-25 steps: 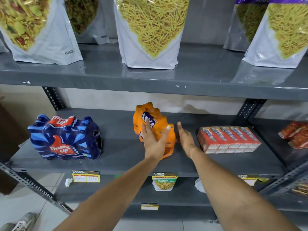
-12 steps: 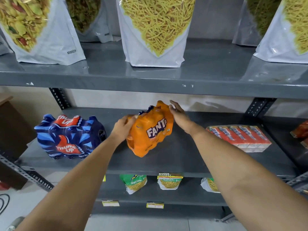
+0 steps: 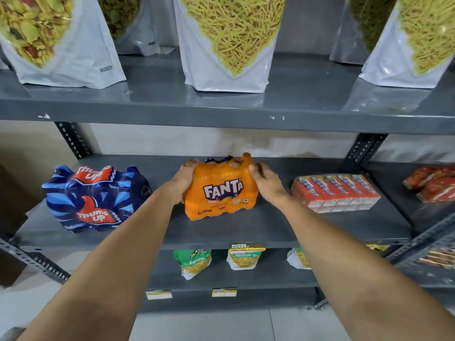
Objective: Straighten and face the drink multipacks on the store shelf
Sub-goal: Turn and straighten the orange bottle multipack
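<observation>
An orange Fanta multipack [image 3: 221, 190] stands on the grey middle shelf [image 3: 246, 232] with its logo facing me, nearly square to the front edge. My left hand [image 3: 183, 179] grips its left side and my right hand [image 3: 266, 182] grips its right side. To the left sits a blue Thums Up multipack [image 3: 93, 198], turned slightly with its right end angled back. To the right lies a red shrink-wrapped pack of juice cartons [image 3: 336, 193], flat on the shelf.
Large snack pouches [image 3: 229, 40] stand on the upper shelf [image 3: 221, 114] just above my hands. Small snack packets [image 3: 243, 257] and price tags sit on the lower shelf. Red packs [image 3: 433, 183] lie on the neighbouring rack at right. Perforated uprights flank the bay.
The Fanta pack went from lying skewed with its end toward me to upright with the logo facing front. Both hands moved to its two sides and grip it.
</observation>
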### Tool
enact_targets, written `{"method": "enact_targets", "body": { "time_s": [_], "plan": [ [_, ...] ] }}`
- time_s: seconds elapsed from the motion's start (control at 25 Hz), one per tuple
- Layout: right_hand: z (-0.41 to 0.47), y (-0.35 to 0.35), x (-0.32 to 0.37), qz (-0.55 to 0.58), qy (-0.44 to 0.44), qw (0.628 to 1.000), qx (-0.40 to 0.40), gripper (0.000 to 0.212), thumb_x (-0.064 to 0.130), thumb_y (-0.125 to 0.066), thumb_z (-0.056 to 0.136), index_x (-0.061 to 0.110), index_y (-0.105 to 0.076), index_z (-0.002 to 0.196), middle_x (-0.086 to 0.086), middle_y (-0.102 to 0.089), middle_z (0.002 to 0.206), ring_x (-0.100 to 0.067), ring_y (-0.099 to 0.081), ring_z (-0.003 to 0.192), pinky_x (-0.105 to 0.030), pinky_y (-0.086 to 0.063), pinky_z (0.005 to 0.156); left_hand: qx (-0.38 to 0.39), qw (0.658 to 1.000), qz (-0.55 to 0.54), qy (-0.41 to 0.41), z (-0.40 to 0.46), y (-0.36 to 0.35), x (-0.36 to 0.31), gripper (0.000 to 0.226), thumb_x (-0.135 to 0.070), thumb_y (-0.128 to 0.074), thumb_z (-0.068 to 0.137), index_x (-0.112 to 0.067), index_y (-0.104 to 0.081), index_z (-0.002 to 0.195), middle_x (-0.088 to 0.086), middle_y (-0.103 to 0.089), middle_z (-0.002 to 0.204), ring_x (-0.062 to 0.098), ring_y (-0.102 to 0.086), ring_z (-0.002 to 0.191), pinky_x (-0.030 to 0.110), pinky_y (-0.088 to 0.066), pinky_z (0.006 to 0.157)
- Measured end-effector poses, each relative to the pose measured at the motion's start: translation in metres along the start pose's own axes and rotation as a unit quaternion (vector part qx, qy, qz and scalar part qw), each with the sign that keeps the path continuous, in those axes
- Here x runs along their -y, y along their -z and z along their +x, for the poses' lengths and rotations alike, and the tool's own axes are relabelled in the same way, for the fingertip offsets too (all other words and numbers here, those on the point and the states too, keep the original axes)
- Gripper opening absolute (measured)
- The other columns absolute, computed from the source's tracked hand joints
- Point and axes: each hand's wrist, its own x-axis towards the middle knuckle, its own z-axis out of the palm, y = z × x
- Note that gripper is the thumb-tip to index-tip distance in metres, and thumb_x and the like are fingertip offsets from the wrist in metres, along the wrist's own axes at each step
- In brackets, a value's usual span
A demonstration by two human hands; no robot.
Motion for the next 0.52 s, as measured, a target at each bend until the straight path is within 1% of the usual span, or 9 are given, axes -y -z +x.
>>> {"method": "enact_targets", "body": {
  "time_s": [0.04,0.08,0.16,0.24,0.32,0.4,0.52],
  "plan": [
    [-0.009,0.001,-0.002,-0.002,-0.005,1.000,-0.011,0.065,0.063,-0.036,0.094,0.018,-0.040,0.141,-0.009,-0.057,0.136,-0.031,-0.056,0.124,-0.039,-0.046,0.097,0.008,1.000,0.012,0.005,-0.001,0.000,0.001,0.070,-0.073,-0.038,0.082,-0.029,-0.040,0.137,0.015,-0.062,0.123,0.038,-0.062,0.102,0.058,-0.049,0.084],
    [-0.018,0.001,-0.003,-0.007,-0.008,1.000,-0.020,0.062,0.062,-0.036,0.095,0.018,-0.041,0.139,-0.010,-0.058,0.135,-0.031,-0.057,0.122,-0.037,-0.046,0.093,0.014,1.000,0.025,0.009,-0.006,0.000,0.003,0.073,-0.075,-0.038,0.080,-0.031,-0.039,0.138,0.015,-0.061,0.126,0.039,-0.061,0.106,0.062,-0.047,0.090],
    [-0.035,0.002,-0.006,-0.013,-0.009,0.999,-0.036,0.056,0.060,-0.036,0.096,0.016,-0.045,0.131,-0.009,-0.062,0.124,-0.028,-0.062,0.111,-0.033,-0.046,0.081,0.027,0.998,0.051,0.003,-0.018,-0.001,0.009,0.071,-0.076,-0.034,0.080,-0.037,-0.034,0.139,0.013,-0.054,0.134,0.040,-0.056,0.116,0.067,-0.040,0.098],
    [-0.051,0.003,-0.007,-0.015,-0.012,0.998,-0.056,0.053,0.058,-0.036,0.097,0.015,-0.046,0.127,-0.006,-0.062,0.115,-0.026,-0.062,0.104,-0.030,-0.042,0.077,0.040,0.997,0.068,-0.010,-0.027,-0.002,0.014,0.068,-0.076,-0.031,0.082,-0.041,-0.029,0.141,0.011,-0.050,0.139,0.041,-0.052,0.122,0.068,-0.037,0.101],
    [-0.061,0.001,-0.008,-0.021,-0.023,0.997,-0.070,0.053,0.060,-0.035,0.096,0.017,-0.046,0.126,-0.008,-0.062,0.119,-0.028,-0.061,0.106,-0.034,-0.044,0.080,0.048,0.995,0.084,-0.014,-0.028,0.001,0.016,0.077,-0.079,-0.033,0.079,-0.038,-0.026,0.144,0.012,-0.051,0.139,0.040,-0.053,0.121,0.067,-0.038,0.101],
    [-0.069,-0.001,-0.008,-0.016,-0.042,0.996,-0.071,0.056,0.063,-0.034,0.095,0.019,-0.044,0.129,-0.009,-0.060,0.128,-0.030,-0.060,0.113,-0.040,-0.048,0.089,0.043,0.993,0.106,-0.018,-0.031,0.001,0.015,0.084,-0.082,-0.033,0.076,-0.036,-0.026,0.145,0.012,-0.052,0.139,0.040,-0.054,0.121,0.067,-0.040,0.099],
    [-0.071,0.000,-0.004,0.016,-0.061,0.996,-0.066,0.058,0.063,-0.037,0.094,0.019,-0.043,0.131,-0.009,-0.059,0.133,-0.031,-0.059,0.117,-0.042,-0.049,0.093,-0.010,0.989,0.143,-0.043,-0.042,-0.005,0.008,0.076,-0.074,-0.031,0.087,-0.029,-0.026,0.149,0.014,-0.048,0.143,0.042,-0.050,0.125,0.065,-0.042,0.099]
  ]
}}
